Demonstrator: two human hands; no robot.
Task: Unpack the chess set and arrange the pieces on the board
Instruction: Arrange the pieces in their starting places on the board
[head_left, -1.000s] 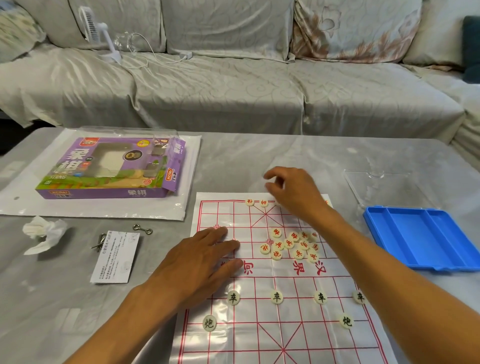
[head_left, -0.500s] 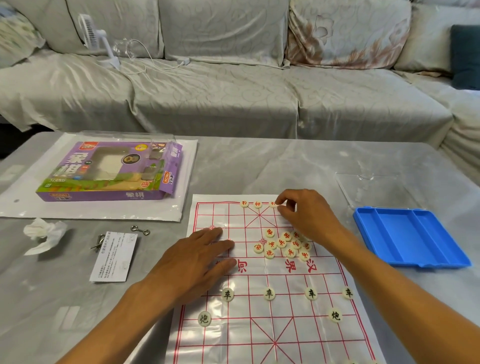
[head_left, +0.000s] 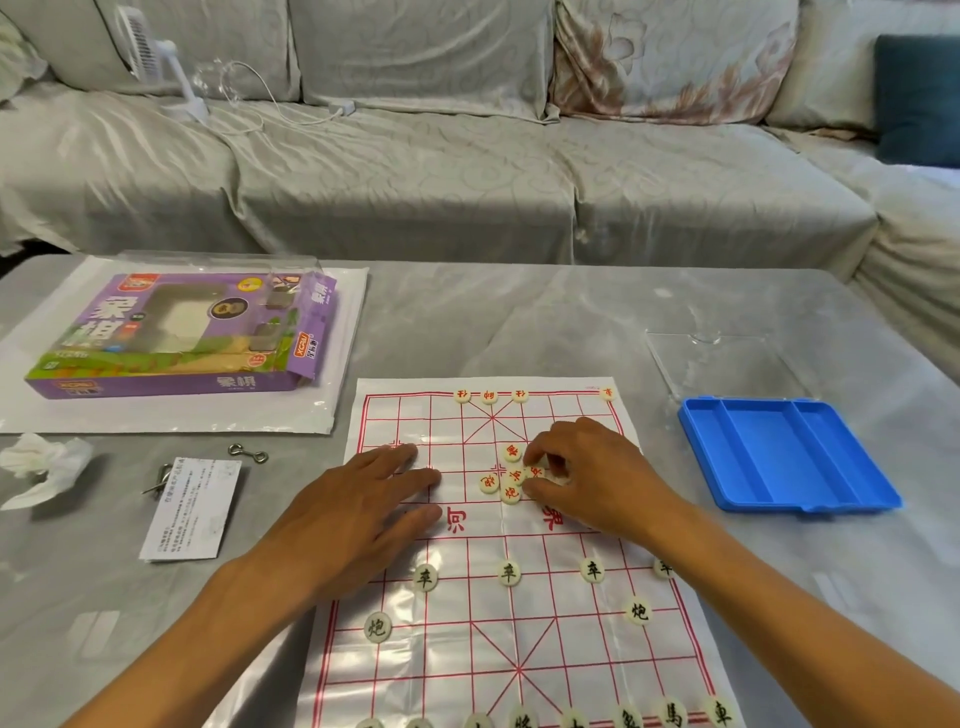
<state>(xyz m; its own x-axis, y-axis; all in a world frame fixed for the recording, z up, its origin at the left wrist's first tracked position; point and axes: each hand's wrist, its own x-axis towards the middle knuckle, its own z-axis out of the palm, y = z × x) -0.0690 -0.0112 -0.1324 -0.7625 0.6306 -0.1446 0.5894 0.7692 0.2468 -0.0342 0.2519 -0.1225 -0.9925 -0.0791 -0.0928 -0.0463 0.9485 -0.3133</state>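
Your left hand (head_left: 358, 512) is lying flat on the left side of the board (head_left: 519, 613), fingers straight and spread, pressing the thin sheet down onto the table (head_left: 519, 322). Your right hand (head_left: 592, 475) is reaching in from the right, knuckles up, fingers curling down over the loose cluster of red pieces (head_left: 506, 475) near the middle line. Thumb and forefinger are pinching one red piece (head_left: 535, 472) at the cluster's right edge; the others are sitting just left of your fingertips, touching each other. Four red pieces (head_left: 489, 396) are lining the far edge. Black pieces (head_left: 508, 572) are standing in rows on the near half. The blue tray (head_left: 784, 457) is sitting right of the board, the purple box (head_left: 176, 338) far left.
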